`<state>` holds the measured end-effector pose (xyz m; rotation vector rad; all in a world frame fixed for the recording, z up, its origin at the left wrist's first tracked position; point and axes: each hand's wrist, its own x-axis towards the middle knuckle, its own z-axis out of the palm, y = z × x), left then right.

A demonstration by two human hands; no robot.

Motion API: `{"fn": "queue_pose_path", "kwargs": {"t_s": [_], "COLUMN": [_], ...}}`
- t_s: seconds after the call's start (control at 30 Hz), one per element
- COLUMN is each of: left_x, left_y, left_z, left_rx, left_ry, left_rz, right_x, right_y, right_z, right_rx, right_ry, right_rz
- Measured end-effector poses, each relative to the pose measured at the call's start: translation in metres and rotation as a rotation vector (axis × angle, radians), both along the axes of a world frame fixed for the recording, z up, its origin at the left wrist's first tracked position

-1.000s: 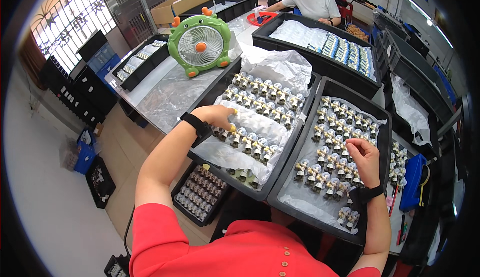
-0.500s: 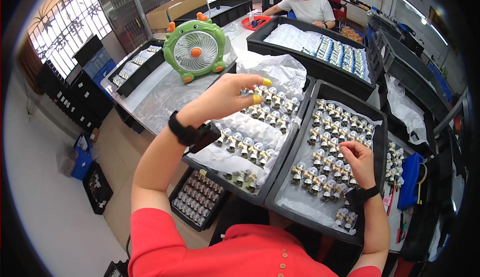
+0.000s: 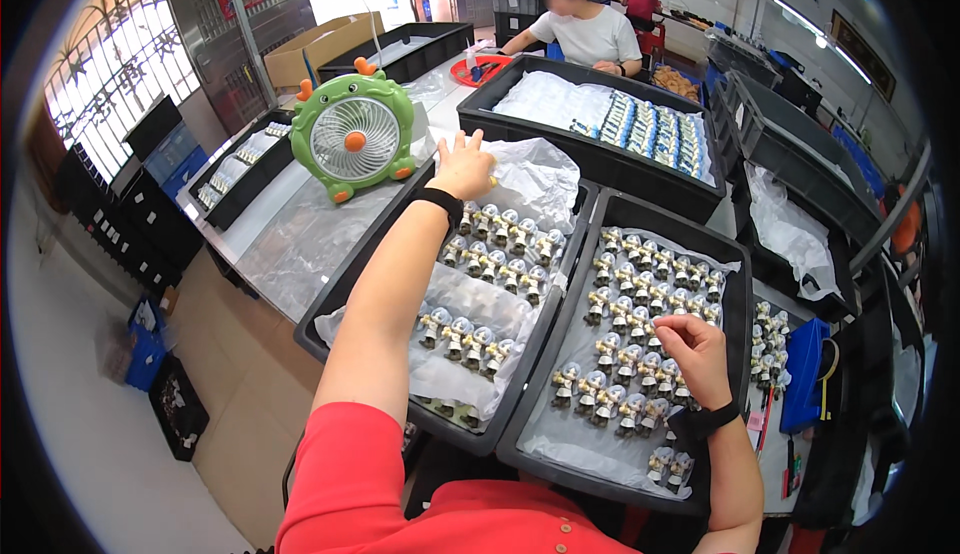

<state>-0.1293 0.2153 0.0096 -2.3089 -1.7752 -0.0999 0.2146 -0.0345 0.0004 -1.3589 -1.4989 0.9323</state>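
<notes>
My left hand (image 3: 465,166) reaches to the far end of the left black tray (image 3: 517,412), its fingers stretched out beside crumpled white paper (image 3: 535,176). Whether it touches the paper, I cannot tell. Yellow shows on one finger. In that tray, small figurines (image 3: 480,345) with clear round heads stand in rows between sheets of white paper. Over the right black tray (image 3: 738,354), my right hand (image 3: 700,359) has its thumb and index finger pinched together; anything between them is too small to make out. More figurines (image 3: 618,404) stand below it in rows on a pale liner.
A green frog-shaped fan (image 3: 355,141) stands left of the trays. Behind them, a large black tray (image 3: 590,144) holds blue-and-white pieces. Loose figurines (image 3: 768,344) and a blue bin (image 3: 803,374) are at the right. A co-worker in white (image 3: 587,36) sits across the table.
My left hand has moved away, from above the left tray's figurines to its far end, and its fingers have spread. My right hand stays pinched over the right tray. The whole view has shifted slightly.
</notes>
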Motion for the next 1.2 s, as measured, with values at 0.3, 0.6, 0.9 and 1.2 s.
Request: {"fn": "queue_pose_path", "kwargs": {"t_s": [0.3,0.6,0.9,1.2], "left_x": [-0.024,-0.073,-0.092,-0.084], "left_y": [-0.019,-0.077,-0.125,-0.163], "left_z": [0.001,-0.007,-0.012,0.013], "left_rx": [0.072,0.208,0.094,-0.019], "left_ry": [-0.249,-0.278,-0.317,-0.455], "left_rz": [-0.138,-0.369,-0.380,-0.415], "right_x": [0.000,-0.001,-0.001,-0.001], "right_y": [0.001,0.001,0.001,0.000], "right_z": [-0.002,-0.003,-0.007,-0.007], "right_rx": [0.033,0.024,0.018,0.011], "right_ry": [0.026,0.004,-0.005,-0.015], "right_rz": [0.004,0.018,0.005,0.012]}}
